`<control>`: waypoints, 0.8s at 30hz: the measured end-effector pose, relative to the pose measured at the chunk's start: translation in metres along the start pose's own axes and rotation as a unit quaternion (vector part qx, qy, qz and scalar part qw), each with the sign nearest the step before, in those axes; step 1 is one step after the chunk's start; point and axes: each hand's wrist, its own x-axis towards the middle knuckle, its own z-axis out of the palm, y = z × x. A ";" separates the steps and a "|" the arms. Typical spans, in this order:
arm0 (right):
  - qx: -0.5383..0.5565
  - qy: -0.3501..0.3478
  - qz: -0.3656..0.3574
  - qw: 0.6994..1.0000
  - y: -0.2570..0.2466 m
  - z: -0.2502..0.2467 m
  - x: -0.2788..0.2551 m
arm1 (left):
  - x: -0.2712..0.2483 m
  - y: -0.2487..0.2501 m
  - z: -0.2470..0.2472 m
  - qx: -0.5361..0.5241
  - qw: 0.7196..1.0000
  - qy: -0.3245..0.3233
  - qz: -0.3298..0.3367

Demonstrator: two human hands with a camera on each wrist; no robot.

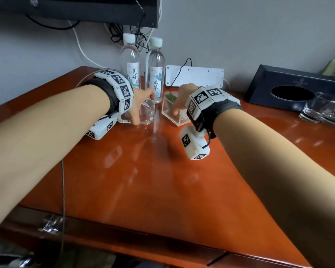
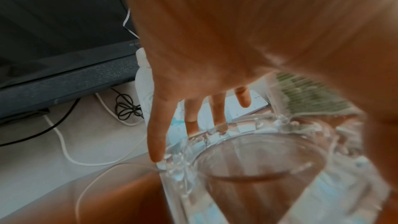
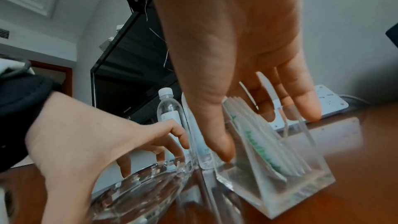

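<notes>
On the left hand (image 1: 139,102), fingers (image 2: 157,142) pinch the rim of the clear faceted glass ashtray (image 1: 146,115). The right hand (image 1: 182,97) fingers (image 3: 305,106), straight and seemingly loose, straddle the clear acrylic sachet box (image 3: 301,185) at its 3 o'clock. Both sit on the glossy red-brown surface (image 1: 162,180), so it is best to squeeze opposite walls evenly and lift straight.

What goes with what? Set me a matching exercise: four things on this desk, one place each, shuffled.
1 glass ashtray
2 clear sachet box
3 water bottles
4 tissue box

A upright, behind the ashtray
B far right of the desk
C fingertips of the left hand on its rim
D straddled by the right hand

Pairs: 1-C, 2-D, 3-A, 4-B
</notes>
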 end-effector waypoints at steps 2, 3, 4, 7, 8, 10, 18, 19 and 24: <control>0.017 -0.008 0.010 1.000 -0.003 0.003 0.005 | -0.002 0.001 0.001 0.011 1.000 -0.014 0.007; 0.007 -0.014 0.013 1.000 -0.004 0.006 0.009 | -0.004 0.002 0.001 0.014 1.000 -0.025 0.006; 0.006 -0.012 0.024 1.000 -0.006 0.008 0.011 | -0.006 0.002 0.001 0.015 0.999 -0.032 0.004; 0.049 0.015 0.040 0.998 -0.013 0.010 0.011 | -0.008 0.002 0.003 0.034 0.999 -0.033 0.002; 0.060 0.015 0.036 0.997 -0.014 0.012 0.011 | -0.008 0.002 0.003 0.042 0.998 -0.036 0.000; 0.067 0.017 0.037 0.997 -0.019 0.012 0.008 | -0.008 0.003 0.004 0.048 0.998 -0.045 -0.005; 0.140 -0.039 0.038 0.989 -0.035 0.007 -0.008 | -0.010 0.004 0.004 0.059 0.996 -0.058 -0.012; 0.107 -0.047 0.042 0.992 -0.037 0.006 -0.012 | -0.011 0.004 0.003 0.059 0.997 -0.055 -0.013; 0.074 -0.025 0.035 0.996 -0.045 -0.001 -0.022 | -0.011 0.005 0.004 0.062 0.997 -0.054 -0.016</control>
